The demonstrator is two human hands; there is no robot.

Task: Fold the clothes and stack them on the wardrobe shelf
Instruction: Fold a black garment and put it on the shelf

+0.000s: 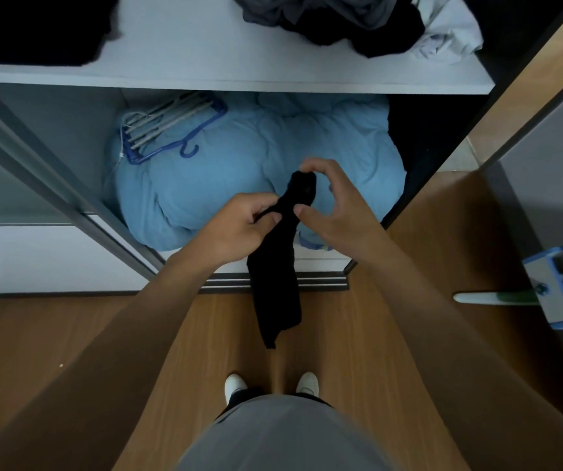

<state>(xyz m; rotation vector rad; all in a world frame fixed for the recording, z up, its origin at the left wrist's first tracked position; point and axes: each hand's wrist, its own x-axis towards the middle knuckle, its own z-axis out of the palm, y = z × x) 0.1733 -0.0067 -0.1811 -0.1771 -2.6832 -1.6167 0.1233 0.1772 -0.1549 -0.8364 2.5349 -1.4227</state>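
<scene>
L hand (239, 222) grip shut on black sock (275, 266); R hand (334, 212) fingertips pinch its top.

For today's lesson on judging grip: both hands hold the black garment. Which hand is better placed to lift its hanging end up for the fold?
Probably the left hand. It pinches the black garment lower down, nearer the hanging end, while the right hand holds the top and can keep it steady.

Upper frame: shelf (205, 62) bearing heaped clothes (341, 22) at right. Below it, bedding (239, 158), with hangers (168, 127) apparently resting upper left. Centre: sock (276, 266) hanging between both hands.
</scene>
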